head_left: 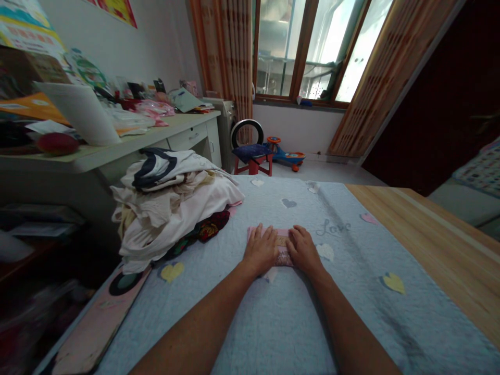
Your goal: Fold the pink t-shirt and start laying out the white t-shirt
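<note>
A small pink folded cloth (284, 254) with a tan patch and some printed lettering lies flat on the light blue quilted cover (250, 317). On its left part rests my left hand (262, 249), fingers stretched out and pressing down. My right hand (303, 251) lies on the cloth's right edge, its fingers a little bent but apart. Both palms hide much of the cloth. Neither hand grips it.
To the left sits a heap of clothes (175, 208), with a pink flat board (99, 323) in front of it. A cluttered desk (172, 133) stands behind. Bare wooden boards (437, 229) run along the right. Beyond the cover are a red stool (253, 165) and a toy car (287, 155).
</note>
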`<action>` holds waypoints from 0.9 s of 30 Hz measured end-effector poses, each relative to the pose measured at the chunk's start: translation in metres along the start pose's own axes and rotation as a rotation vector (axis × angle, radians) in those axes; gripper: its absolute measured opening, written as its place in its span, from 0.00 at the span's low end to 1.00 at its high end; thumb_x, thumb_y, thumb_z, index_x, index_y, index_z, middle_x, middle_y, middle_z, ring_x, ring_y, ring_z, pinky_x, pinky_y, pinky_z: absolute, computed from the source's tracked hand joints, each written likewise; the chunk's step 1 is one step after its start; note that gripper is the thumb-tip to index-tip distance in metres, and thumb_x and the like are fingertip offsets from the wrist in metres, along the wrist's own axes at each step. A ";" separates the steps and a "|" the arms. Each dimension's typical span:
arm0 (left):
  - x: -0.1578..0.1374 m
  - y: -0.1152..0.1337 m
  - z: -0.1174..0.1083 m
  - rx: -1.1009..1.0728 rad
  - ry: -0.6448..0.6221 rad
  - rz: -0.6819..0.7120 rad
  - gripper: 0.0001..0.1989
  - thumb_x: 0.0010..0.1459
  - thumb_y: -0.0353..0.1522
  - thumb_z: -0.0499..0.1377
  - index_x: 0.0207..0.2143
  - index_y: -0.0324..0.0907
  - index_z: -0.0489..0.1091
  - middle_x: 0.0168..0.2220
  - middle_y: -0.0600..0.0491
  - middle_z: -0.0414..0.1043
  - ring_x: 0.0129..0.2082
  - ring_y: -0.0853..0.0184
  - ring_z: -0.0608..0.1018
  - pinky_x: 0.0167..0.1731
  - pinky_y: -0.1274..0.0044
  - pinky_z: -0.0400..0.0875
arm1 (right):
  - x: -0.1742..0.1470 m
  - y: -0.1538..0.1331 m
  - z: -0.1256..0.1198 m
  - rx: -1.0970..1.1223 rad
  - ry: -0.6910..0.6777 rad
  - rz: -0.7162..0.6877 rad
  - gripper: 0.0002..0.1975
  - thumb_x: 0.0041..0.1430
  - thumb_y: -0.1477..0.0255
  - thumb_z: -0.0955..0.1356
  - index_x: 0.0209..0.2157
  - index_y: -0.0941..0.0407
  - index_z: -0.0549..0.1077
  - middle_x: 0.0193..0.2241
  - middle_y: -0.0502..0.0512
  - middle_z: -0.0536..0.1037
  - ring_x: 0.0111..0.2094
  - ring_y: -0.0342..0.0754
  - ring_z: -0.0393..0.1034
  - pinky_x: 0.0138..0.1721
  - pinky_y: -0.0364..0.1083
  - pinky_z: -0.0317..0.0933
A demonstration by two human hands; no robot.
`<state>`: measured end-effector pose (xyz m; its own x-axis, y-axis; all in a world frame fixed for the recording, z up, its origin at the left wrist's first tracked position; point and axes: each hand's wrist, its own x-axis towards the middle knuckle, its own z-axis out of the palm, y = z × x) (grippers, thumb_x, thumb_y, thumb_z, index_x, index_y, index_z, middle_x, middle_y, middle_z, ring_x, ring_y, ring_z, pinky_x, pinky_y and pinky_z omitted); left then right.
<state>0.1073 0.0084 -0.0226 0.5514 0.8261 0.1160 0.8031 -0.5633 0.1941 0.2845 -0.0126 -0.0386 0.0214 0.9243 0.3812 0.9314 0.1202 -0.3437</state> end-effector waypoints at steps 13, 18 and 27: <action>0.000 -0.001 0.003 0.028 0.023 0.002 0.28 0.65 0.37 0.49 0.66 0.42 0.57 0.68 0.49 0.55 0.69 0.47 0.51 0.65 0.56 0.47 | 0.002 -0.009 -0.010 -0.187 -0.163 0.004 0.21 0.66 0.69 0.60 0.57 0.61 0.70 0.58 0.64 0.70 0.58 0.55 0.62 0.62 0.51 0.52; 0.000 -0.003 0.007 0.039 0.029 -0.003 0.28 0.65 0.39 0.49 0.66 0.42 0.57 0.69 0.49 0.53 0.68 0.45 0.51 0.65 0.54 0.46 | 0.002 -0.008 -0.006 -0.239 -0.228 0.014 0.25 0.68 0.67 0.58 0.62 0.64 0.64 0.63 0.64 0.65 0.65 0.55 0.55 0.66 0.53 0.44; 0.000 -0.005 0.009 0.067 0.041 -0.039 0.29 0.66 0.43 0.49 0.67 0.44 0.55 0.69 0.43 0.52 0.68 0.44 0.52 0.64 0.54 0.45 | 0.001 -0.002 -0.008 -0.260 -0.285 0.017 0.28 0.68 0.63 0.57 0.65 0.62 0.61 0.66 0.67 0.58 0.68 0.55 0.47 0.65 0.54 0.43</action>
<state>0.1049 0.0111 -0.0320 0.5106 0.8467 0.1499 0.8379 -0.5290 0.1341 0.2851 -0.0148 -0.0309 -0.0301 0.9934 0.1108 0.9936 0.0418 -0.1050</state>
